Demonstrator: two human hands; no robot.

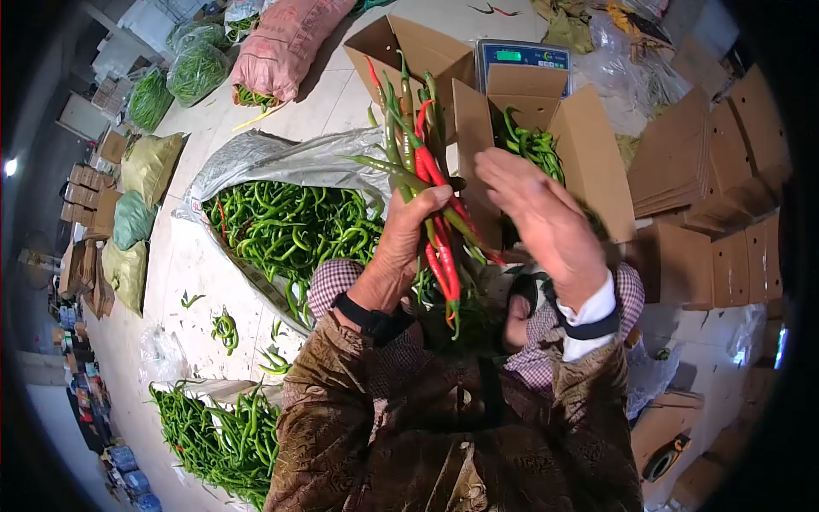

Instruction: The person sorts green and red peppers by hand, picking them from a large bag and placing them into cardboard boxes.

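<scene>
My left hand is closed round a bunch of long chili peppers, red and green mixed, held upright in front of me. To the right of the bunch, my right hand is raised with its fingers stretched out flat, slightly blurred, holding nothing. Behind it stands an open cardboard box with green chilies inside. A second open cardboard box is behind the bunch. On the left, a white woven sack lies open, full of green chilies.
A digital scale stands under the right box. Flattened cardboard leans at the right. A pink sack and bags of chilies lie at the back left. Another chili pile sits at lower left; loose chilies dot the floor.
</scene>
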